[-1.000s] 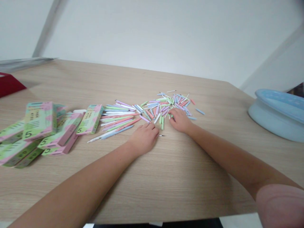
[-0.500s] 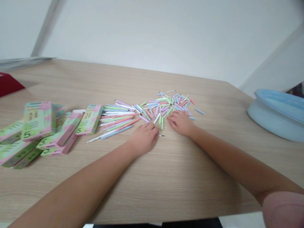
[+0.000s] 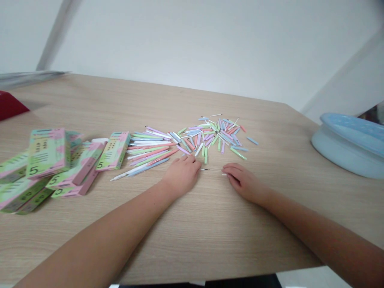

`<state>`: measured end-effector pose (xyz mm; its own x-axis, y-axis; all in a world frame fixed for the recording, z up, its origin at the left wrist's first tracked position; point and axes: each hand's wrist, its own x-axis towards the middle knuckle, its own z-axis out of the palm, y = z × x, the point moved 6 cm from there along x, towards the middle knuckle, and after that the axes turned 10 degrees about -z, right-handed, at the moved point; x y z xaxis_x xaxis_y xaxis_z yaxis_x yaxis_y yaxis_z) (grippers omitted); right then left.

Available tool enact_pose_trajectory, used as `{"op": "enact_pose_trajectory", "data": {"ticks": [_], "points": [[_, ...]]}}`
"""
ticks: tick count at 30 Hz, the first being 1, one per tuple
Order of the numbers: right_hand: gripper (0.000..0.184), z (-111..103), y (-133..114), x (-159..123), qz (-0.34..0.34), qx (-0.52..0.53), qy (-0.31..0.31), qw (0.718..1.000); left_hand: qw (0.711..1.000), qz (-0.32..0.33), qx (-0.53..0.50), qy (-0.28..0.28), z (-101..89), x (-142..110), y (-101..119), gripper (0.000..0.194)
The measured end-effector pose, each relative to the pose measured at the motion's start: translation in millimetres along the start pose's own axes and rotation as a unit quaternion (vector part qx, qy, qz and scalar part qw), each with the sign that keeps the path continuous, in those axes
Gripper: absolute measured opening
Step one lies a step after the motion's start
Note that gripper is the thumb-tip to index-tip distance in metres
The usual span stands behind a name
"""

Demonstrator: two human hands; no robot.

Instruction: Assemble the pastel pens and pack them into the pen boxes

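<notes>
The left hand [image 3: 182, 174] is closing in a loose curl just in front of the heap of pen parts [image 3: 207, 139], and a dark-tipped white rod [image 3: 204, 169] is poking from its fingertips, apparently pinched there. The right hand [image 3: 246, 185] is gripping a white stub [image 3: 224, 174] between thumb and fingers, in front of the heap and toward its right; most of that piece is hiding under the fingers.

The heap itself is lying unsorted: short, smooth tubes in pastel green, blue, lilac, coral and white are crossing slim white rods with dark tips. A light green piece [image 3: 238, 153] is lying at the heap's front right edge, and a blue tube [image 3: 252, 141] is lying apart on its right. Many parts are thus lying separate, while on the heap's left long slender pens [image 3: 150, 150], seemingly whole, are forming a rough sheaf with tapering ends.

Farther left of the heap, flat-sided cartons in green and pink print are piling up askew [image 3: 49, 154], and one carton [image 3: 113, 151] is leaning beside them; whether they are holding anything cannot be told. Well right of the heap, a rounded pale blue object [image 3: 351, 148] with a smooth, glossy look is sitting on the wood-grained tabletop [image 3: 192, 240]. At the far left, a red object [image 3: 12, 106] is showing only partly.
</notes>
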<state>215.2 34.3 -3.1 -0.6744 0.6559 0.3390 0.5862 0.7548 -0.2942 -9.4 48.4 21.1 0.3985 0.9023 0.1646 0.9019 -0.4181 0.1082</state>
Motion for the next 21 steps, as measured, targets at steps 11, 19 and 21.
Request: {"op": "enact_pose_trajectory", "data": {"ticks": [11,19,21], "points": [[0.021,1,-8,7,0.046,-0.044,-0.021,0.998,0.996,-0.077,0.014,0.037,-4.0,10,-29,0.026],[0.022,9,-8,24,0.039,-0.086,-0.111,0.989,0.995,-0.097,0.000,0.037,-2.0,12,-36,0.030],[0.025,10,-11,26,0.020,-0.104,-0.118,0.987,0.995,-0.097,-0.004,0.037,-1.7,12,-37,0.031]]}}
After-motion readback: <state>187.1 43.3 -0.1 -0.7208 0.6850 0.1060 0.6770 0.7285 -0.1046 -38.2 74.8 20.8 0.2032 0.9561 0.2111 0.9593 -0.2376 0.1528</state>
